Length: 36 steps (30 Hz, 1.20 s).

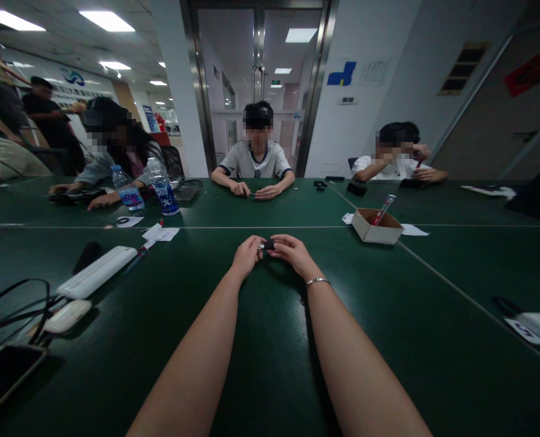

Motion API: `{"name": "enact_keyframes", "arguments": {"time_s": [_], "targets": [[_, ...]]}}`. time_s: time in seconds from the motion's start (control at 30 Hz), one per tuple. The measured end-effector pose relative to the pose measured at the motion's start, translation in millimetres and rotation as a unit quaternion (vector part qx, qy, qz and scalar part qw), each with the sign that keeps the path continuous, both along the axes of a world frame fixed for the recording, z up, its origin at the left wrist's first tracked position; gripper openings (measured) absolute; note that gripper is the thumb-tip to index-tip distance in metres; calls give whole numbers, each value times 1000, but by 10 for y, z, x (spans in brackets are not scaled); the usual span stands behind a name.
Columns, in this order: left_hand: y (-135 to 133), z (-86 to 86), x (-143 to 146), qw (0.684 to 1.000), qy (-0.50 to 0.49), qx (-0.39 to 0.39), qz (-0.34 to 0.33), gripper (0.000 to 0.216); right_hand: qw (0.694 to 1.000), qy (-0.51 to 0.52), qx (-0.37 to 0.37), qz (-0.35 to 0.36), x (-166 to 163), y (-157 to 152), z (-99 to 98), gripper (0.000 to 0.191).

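Between my two hands, just above the green table (270,340), is a small dark object (268,244) with a shiny silvery end. Its exact kind is too small to make out. My left hand (247,256) is closed, its fingertips pinching the silvery end. From the other side, my right hand (296,254) grips the black end between thumb and fingers. A metal bracelet (318,281) circles my right wrist. My fingers hide part of the object.
A small open box (375,233) holding a clear tube (383,209) stands right of my hands. Two bottles (163,188), paper slips (161,233), a white power bank (97,273), cables and a phone (6,379) lie leftward. Several people sit across the table.
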<state>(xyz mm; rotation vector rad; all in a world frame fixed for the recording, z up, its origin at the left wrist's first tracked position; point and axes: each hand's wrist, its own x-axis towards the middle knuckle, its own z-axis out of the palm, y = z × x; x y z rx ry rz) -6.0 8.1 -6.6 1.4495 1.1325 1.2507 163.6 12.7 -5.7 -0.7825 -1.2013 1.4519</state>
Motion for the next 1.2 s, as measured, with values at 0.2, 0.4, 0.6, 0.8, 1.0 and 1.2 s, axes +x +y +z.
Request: {"name": "enact_keyframes", "arguments": {"time_s": [0.2, 0.4, 0.6, 0.8, 1.0, 1.2], "targets": [[-11, 2, -11, 1000, 8, 22, 9, 22, 1000, 5, 3, 5, 3, 3, -8, 27], [0, -21, -14, 1000, 11, 16, -3, 23, 1000, 0, 6, 6, -1, -3, 3, 27], [-3, -17, -23, 999, 21, 22, -18, 24, 1000, -3, 5, 2, -8, 1, -2, 26], [1, -14, -14, 999, 25, 24, -12, 25, 1000, 0, 4, 5, -8, 1, -2, 27], [-24, 15, -20, 999, 32, 24, -1, 24, 1000, 5, 4, 8, -4, -8, 5, 25], [-20, 8, -31, 999, 38, 34, -7, 29, 1000, 4, -1, 4, -2, 4, -9, 24]]}}
